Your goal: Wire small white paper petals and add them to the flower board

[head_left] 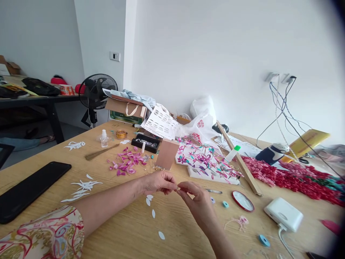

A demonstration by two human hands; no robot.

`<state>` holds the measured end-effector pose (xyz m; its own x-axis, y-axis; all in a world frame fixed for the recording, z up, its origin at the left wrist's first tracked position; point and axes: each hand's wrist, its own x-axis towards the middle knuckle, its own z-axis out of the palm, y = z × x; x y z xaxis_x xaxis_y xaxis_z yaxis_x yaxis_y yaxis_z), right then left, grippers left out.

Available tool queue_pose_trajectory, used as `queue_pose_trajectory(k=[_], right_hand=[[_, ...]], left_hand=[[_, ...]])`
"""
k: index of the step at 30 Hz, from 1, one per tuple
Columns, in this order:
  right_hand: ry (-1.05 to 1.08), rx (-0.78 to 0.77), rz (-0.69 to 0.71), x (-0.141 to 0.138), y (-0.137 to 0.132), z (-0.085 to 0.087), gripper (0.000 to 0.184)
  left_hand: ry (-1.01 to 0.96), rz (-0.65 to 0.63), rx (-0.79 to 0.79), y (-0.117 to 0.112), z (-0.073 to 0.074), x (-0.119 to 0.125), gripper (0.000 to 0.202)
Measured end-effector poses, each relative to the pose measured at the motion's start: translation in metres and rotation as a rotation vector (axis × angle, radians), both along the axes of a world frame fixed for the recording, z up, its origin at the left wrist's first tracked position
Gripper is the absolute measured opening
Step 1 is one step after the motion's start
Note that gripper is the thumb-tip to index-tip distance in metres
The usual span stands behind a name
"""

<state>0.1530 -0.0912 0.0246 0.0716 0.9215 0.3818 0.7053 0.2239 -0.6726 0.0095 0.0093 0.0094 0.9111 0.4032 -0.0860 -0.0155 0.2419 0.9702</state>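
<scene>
Petals of white paper (161, 235) lie loose by the near edge of the tabletop (121, 230), none of them coloured or joined. Just above them the left hand (159, 181) and right hand (198, 201) meet. Thumb and forefinger of each are pressed together on one small piece (178, 187), held between the two hands clear of the wood. It is too tiny to say whether it is wire or petal. To the right sit two teal thread spools (225, 204) and a round red lid (242, 200), and out to the left are more white cut-outs (83, 187). Mid-table there's a heap of loose pink petals (126, 163), and beside a wooden block (167, 154) stands a white board (207, 162) already thick with pink blossoms. Further right a long red petal pile (283, 176) runs toward the far right corner. My read: a good share of the flowers are done, but plenty of loose stock waits, so this looks like mid-run, one small part at a time.
</scene>
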Motion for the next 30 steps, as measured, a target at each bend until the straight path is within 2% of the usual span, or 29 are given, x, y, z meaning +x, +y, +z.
queue_pose_trajectory(k=[5, 9, 11, 13, 14, 16, 17, 20, 22, 25, 30], right_hand=[[-0.086, 0.026, 0.058, 0.006, 0.000, 0.005, 0.015], [-0.064, 0.003, -0.009, 0.017, 0.001, 0.010, 0.013], [-0.049, -0.021, -0.102, 0.029, 0.000, 0.010, 0.011], [-0.041, -0.033, -0.222, 0.044, 0.000, 0.009, 0.011], [-0.044, -0.039, -0.281, 0.052, -0.001, 0.009, 0.011], [-0.059, -0.062, -0.379, 0.065, 0.000, 0.007, 0.012], [-0.069, -0.077, -0.420, 0.071, 0.000, 0.006, 0.013], [-0.111, -0.112, -0.499, 0.083, 0.004, 0.008, 0.013], [-0.141, -0.121, -0.543, 0.088, 0.009, 0.012, 0.014], [-0.176, -0.129, -0.612, 0.093, 0.016, 0.015, 0.015], [-0.204, -0.166, -0.648, 0.102, 0.026, 0.003, 0.017]], left_hand=[[0.083, -0.059, 0.043, 0.003, 0.003, 0.007, 0.029], [0.092, -0.095, 0.137, 0.006, 0.008, 0.019, 0.033], [0.126, -0.078, 0.381, 0.008, 0.010, 0.029, 0.036], [0.204, -0.012, 0.790, 0.009, 0.010, 0.042, 0.030], [0.224, 0.020, 0.894, 0.009, 0.009, 0.049, 0.023], [0.237, 0.044, 1.005, 0.008, 0.008, 0.064, 0.014], [0.250, 0.043, 1.078, 0.008, 0.007, 0.071, 0.014], [0.347, -0.004, 1.424, 0.009, 0.003, 0.090, 0.018], [0.364, 0.013, 1.483, 0.012, -0.001, 0.100, 0.020], [0.347, 0.059, 1.479, 0.019, -0.008, 0.110, 0.021], [0.344, 0.098, 1.484, 0.027, -0.021, 0.120, 0.024]])
